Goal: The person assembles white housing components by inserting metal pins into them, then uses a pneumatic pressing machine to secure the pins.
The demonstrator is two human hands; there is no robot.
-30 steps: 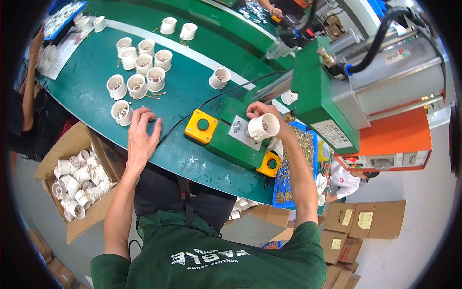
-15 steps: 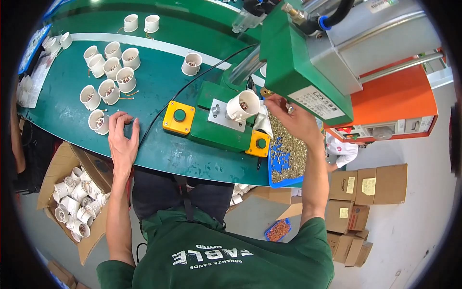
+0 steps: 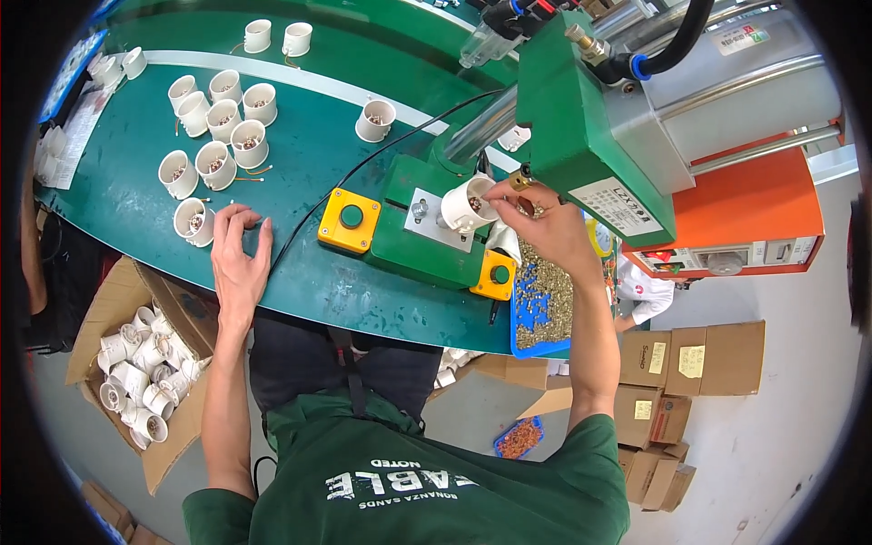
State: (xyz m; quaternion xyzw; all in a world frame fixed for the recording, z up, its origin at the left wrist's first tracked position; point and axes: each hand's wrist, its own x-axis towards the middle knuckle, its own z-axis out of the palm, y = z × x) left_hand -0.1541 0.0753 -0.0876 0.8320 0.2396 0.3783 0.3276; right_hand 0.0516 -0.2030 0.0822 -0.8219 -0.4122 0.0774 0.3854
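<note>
A white cylindrical cup (image 3: 460,211) with small metal parts inside lies tilted on the metal plate of the green press (image 3: 400,245), under its head. My right hand (image 3: 549,227) is at the cup's mouth, thumb and fingertips pinched together at the rim; anything between them is too small to make out. My left hand (image 3: 240,268) rests on the table edge, fingers bent and apart, holding nothing. Close to its fingertips stands another white cup (image 3: 193,218), part of a group of several similar cups (image 3: 215,163) with short wires.
Yellow boxes with green buttons (image 3: 349,221) flank the press base. A blue tray (image 3: 538,347) of small brass-coloured parts stands at its right. A black cable (image 3: 336,182) crosses the table. A carton (image 3: 173,445) of white cups sits below left. An orange control box (image 3: 745,227) is at right.
My right hand has moved left from beside the press head to the cup's mouth. My left hand stays on the table edge. The whole view has shifted slightly.
</note>
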